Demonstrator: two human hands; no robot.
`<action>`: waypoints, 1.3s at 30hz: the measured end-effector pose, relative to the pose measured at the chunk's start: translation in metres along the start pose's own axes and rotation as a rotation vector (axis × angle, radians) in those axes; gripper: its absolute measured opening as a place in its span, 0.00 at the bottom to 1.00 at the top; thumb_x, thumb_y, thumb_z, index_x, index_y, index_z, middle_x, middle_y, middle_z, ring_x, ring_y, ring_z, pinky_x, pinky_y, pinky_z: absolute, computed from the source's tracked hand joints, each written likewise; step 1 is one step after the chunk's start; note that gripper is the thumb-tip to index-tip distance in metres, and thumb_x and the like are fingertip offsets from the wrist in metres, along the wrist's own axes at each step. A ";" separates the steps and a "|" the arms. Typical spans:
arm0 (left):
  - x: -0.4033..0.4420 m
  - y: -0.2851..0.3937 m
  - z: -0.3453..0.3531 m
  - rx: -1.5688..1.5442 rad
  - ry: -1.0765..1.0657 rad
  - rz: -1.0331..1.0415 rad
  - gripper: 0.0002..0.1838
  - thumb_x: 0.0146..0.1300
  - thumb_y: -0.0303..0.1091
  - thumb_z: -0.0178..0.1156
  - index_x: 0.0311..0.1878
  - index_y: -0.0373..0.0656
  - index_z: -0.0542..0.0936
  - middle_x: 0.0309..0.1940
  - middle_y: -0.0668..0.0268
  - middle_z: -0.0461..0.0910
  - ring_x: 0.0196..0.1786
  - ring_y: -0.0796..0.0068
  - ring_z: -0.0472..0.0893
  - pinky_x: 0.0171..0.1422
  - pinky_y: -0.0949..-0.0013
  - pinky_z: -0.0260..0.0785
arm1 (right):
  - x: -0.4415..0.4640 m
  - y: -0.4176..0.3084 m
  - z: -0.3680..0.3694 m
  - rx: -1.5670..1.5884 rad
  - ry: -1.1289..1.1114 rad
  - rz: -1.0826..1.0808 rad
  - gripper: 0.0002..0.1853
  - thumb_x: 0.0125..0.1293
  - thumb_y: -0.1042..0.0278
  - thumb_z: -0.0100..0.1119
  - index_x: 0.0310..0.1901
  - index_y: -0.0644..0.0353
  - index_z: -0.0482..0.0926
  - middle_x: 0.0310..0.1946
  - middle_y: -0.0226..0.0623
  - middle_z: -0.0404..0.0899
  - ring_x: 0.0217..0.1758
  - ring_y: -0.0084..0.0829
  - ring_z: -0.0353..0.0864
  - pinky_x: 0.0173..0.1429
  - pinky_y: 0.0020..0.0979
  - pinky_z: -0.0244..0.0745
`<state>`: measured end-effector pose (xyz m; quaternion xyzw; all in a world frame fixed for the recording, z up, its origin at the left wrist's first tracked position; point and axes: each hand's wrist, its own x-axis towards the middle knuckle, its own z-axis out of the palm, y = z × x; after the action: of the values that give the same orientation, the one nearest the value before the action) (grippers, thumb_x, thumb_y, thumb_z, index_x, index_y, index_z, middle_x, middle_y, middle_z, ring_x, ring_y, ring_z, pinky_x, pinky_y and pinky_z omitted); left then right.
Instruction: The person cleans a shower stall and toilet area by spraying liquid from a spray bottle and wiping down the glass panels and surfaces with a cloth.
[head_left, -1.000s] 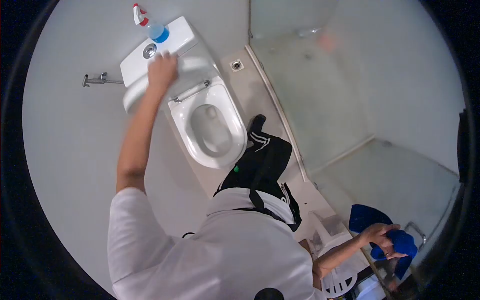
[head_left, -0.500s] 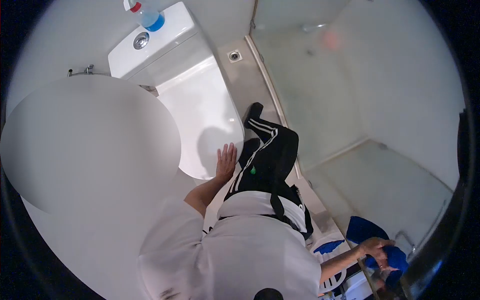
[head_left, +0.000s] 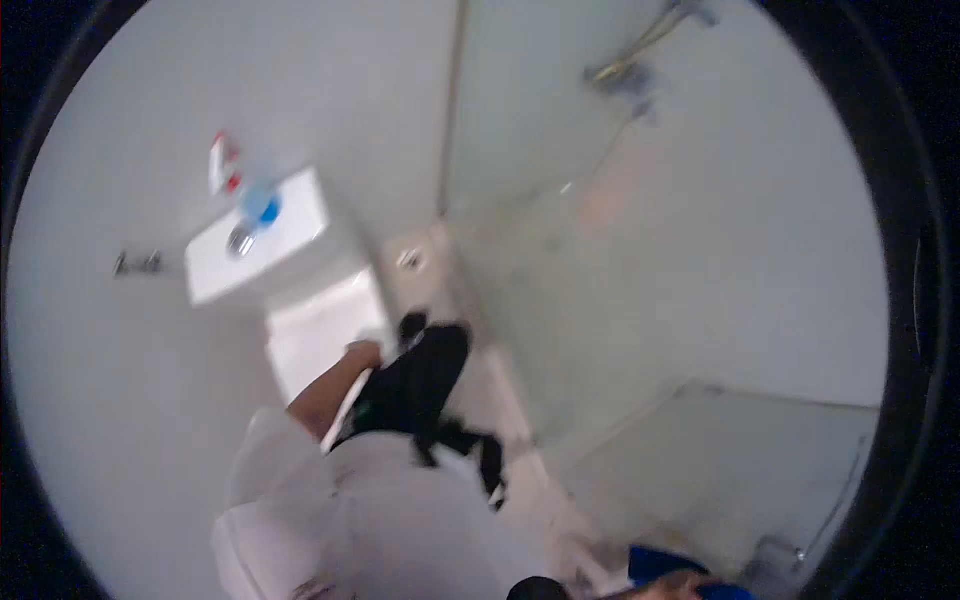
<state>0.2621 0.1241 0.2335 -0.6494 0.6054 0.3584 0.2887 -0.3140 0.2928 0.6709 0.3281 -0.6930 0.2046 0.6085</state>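
Note:
My left hand (head_left: 364,354) is at the right side of the white toilet lid (head_left: 318,340), close to my black trouser leg (head_left: 425,375). Motion blur smears its fingers, so how they are held does not show. At the bottom edge of the view, my right hand (head_left: 675,585) is closed on a blue cloth (head_left: 725,592), partly cut off by the frame. More blue fabric (head_left: 655,563) shows just above that hand. On the toilet tank (head_left: 262,262) stands a spray bottle (head_left: 260,205) with blue liquid, a red collar and a white trigger head.
A frosted glass shower panel (head_left: 540,330) runs along the right, with a shower fitting (head_left: 620,75) at the upper part. A floor drain (head_left: 411,260) lies beside the tank. A small wall valve (head_left: 138,263) is on the left.
The view has tilted up and turned blurry, bringing the shower fitting into sight. The large round white surface at left is out of view. Both hands sit further toward the left in the picture.

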 end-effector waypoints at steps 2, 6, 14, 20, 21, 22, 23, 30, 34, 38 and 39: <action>-0.043 0.040 -0.160 0.061 0.158 -0.050 0.18 0.53 0.38 0.52 0.44 0.43 0.81 0.46 0.56 0.79 0.52 0.60 0.78 0.53 0.55 0.71 | -0.016 -0.023 0.002 -0.007 0.030 0.126 0.29 0.59 0.58 0.62 0.52 0.75 0.65 0.48 0.50 0.70 0.47 0.42 0.68 0.54 0.41 0.62; -0.060 0.086 -0.320 -0.403 0.138 0.528 0.17 0.56 0.43 0.57 0.40 0.40 0.80 0.39 0.62 0.82 0.37 0.71 0.82 0.40 0.65 0.73 | -0.052 -0.068 0.005 0.042 0.098 0.451 0.28 0.59 0.58 0.62 0.51 0.75 0.68 0.47 0.49 0.72 0.46 0.41 0.71 0.54 0.40 0.65; -0.131 0.162 -0.322 -0.712 0.026 1.205 0.11 0.64 0.29 0.53 0.47 0.38 0.77 0.38 0.65 0.81 0.38 0.79 0.79 0.43 0.76 0.71 | -0.051 -0.241 0.004 0.353 0.308 0.964 0.30 0.62 0.59 0.60 0.57 0.74 0.62 0.52 0.51 0.70 0.51 0.42 0.70 0.61 0.39 0.61; -0.150 0.109 -0.291 -1.006 0.247 1.333 0.10 0.63 0.26 0.51 0.46 0.35 0.76 0.40 0.64 0.79 0.41 0.76 0.78 0.48 0.74 0.70 | 0.030 -0.486 0.012 0.256 0.251 0.153 0.28 0.56 0.66 0.53 0.59 0.65 0.63 0.58 0.44 0.65 0.50 0.38 0.66 0.53 0.39 0.59; -0.154 0.101 -0.292 -0.990 0.241 1.354 0.10 0.63 0.26 0.51 0.46 0.35 0.76 0.40 0.64 0.79 0.41 0.76 0.78 0.48 0.74 0.70 | 0.034 -0.537 0.017 0.245 0.181 -0.017 0.28 0.55 0.65 0.52 0.59 0.65 0.65 0.57 0.43 0.66 0.46 0.37 0.68 0.48 0.40 0.62; -0.155 0.097 -0.292 -1.136 0.365 1.314 0.11 0.63 0.25 0.50 0.47 0.35 0.75 0.42 0.63 0.78 0.42 0.76 0.78 0.49 0.74 0.69 | 0.029 -0.584 0.025 0.217 0.095 -0.211 0.28 0.54 0.65 0.51 0.58 0.64 0.67 0.56 0.42 0.67 0.42 0.37 0.69 0.43 0.40 0.65; -0.157 0.092 -0.292 -1.281 0.487 1.261 0.11 0.62 0.23 0.49 0.47 0.36 0.74 0.44 0.62 0.77 0.44 0.75 0.77 0.51 0.73 0.68 | 0.012 -0.629 0.038 0.241 0.058 -0.381 0.28 0.52 0.64 0.50 0.58 0.64 0.69 0.55 0.42 0.68 0.38 0.36 0.71 0.37 0.41 0.68; -0.145 0.092 -0.327 -1.024 1.134 1.289 0.22 0.58 0.22 0.50 0.58 0.38 0.69 0.60 0.57 0.67 0.63 0.61 0.66 0.63 0.63 0.59 | 0.031 -0.478 0.022 0.650 0.238 -0.344 0.15 0.55 0.71 0.48 0.45 0.63 0.72 0.42 0.50 0.74 0.48 0.46 0.71 0.56 0.43 0.59; -0.149 0.130 -0.368 -0.774 1.346 1.367 0.32 0.57 0.28 0.57 0.66 0.44 0.62 0.69 0.55 0.52 0.71 0.54 0.52 0.70 0.52 0.48 | 0.036 -0.234 -0.010 -0.092 0.265 0.101 0.22 0.50 0.70 0.53 0.49 0.68 0.73 0.50 0.54 0.71 0.56 0.50 0.65 0.63 0.47 0.53; -0.140 0.167 -0.389 -0.591 1.374 1.182 0.51 0.48 0.45 0.67 0.72 0.54 0.48 0.73 0.57 0.36 0.74 0.53 0.39 0.71 0.42 0.36 | 0.035 -0.132 -0.020 -0.032 0.476 0.531 0.20 0.60 0.64 0.54 0.48 0.72 0.73 0.50 0.53 0.72 0.58 0.47 0.66 0.62 0.41 0.57; -0.137 0.175 -0.392 -0.561 1.361 1.182 0.55 0.45 0.49 0.69 0.72 0.56 0.45 0.73 0.57 0.33 0.74 0.53 0.37 0.70 0.39 0.35 | 0.036 -0.128 -0.009 0.222 0.493 0.677 0.22 0.63 0.59 0.53 0.49 0.72 0.72 0.50 0.51 0.73 0.56 0.44 0.68 0.61 0.40 0.58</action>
<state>0.1323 -0.1312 0.5811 -0.3527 0.7667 0.1234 -0.5221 -0.2195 0.2019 0.6932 0.0870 -0.5693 0.5382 0.6153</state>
